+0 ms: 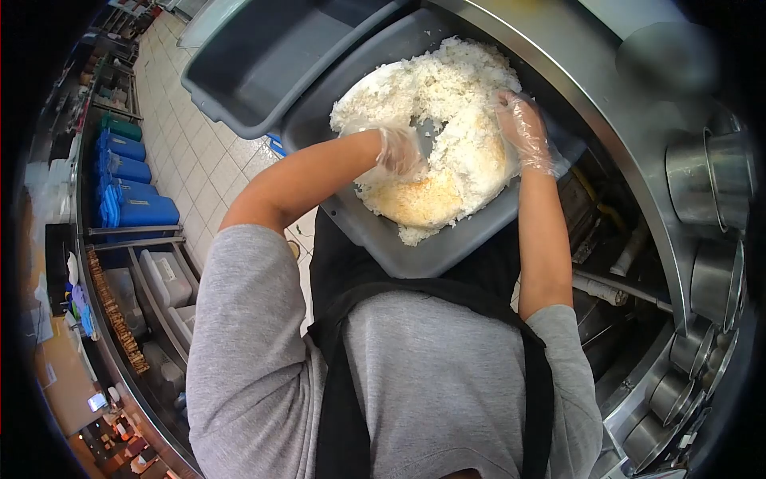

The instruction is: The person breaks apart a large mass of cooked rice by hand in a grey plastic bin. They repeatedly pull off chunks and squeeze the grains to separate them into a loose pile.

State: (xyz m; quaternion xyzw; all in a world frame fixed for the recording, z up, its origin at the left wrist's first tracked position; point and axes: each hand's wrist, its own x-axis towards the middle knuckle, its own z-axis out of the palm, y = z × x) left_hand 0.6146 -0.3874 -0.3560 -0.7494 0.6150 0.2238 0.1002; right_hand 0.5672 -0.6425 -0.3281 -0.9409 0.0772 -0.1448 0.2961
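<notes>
Grip: left hand (pixel 399 152) and right hand (pixel 523 132), both gloved, are closing on the rice (pixel 447 96) | Rice is lying heaped in the grey tub (pixel 431 251) | Second tub (pixel 271 56) is sitting beside it.

The scene is evenly and brightly lit from overhead, with no hard shadows. The mound of white cooked rice (pixel 447 104) is nearly washed out, its grain lost in the brightest patches. Soft glare streaks the brushed stainless-steel desk edge (pixel 630 160) and the round steel containers (pixel 710 184) on the right. The white tiled floor (pixel 191 152) reflects pale light. A fisheye lens bends straight lines into curves, and a black vignette rings every corner. Things at the far left rim are small, smeared and hard to read. The centre is reasonably sharp.
</notes>
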